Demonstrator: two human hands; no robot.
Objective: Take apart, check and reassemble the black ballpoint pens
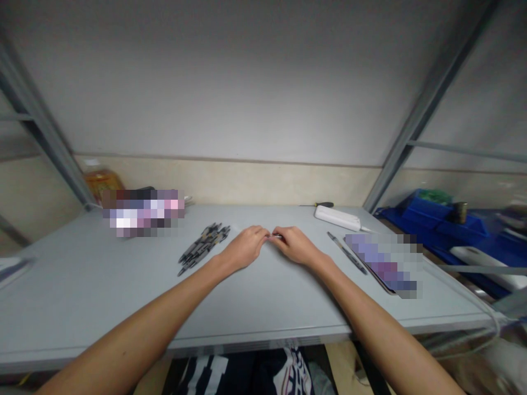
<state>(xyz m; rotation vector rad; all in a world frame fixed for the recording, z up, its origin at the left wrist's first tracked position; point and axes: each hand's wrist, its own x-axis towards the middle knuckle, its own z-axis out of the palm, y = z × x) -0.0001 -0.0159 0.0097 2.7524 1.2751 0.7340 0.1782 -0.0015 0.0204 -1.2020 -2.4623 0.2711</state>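
Observation:
Over the middle of the grey table (247, 307), my left hand (248, 245) and my right hand (295, 244) meet almost fingertip to fingertip. Both are closed on a small, thin pen-like piece (275, 236), mostly hidden by the fingers. A pile of dark pens (203, 246) lies left of my left hand. One single pen (347, 253) rests to the right of my right hand, lying at a slant.
A white power strip (337, 218) and a screwdriver (324, 204) lie at the back right. Beside the single pen is a blurred-out flat item (381, 263). Another blurred-out object (144, 213) and a bottle (102, 182) are back left. Blue bins (444, 211) stand beyond the right edge.

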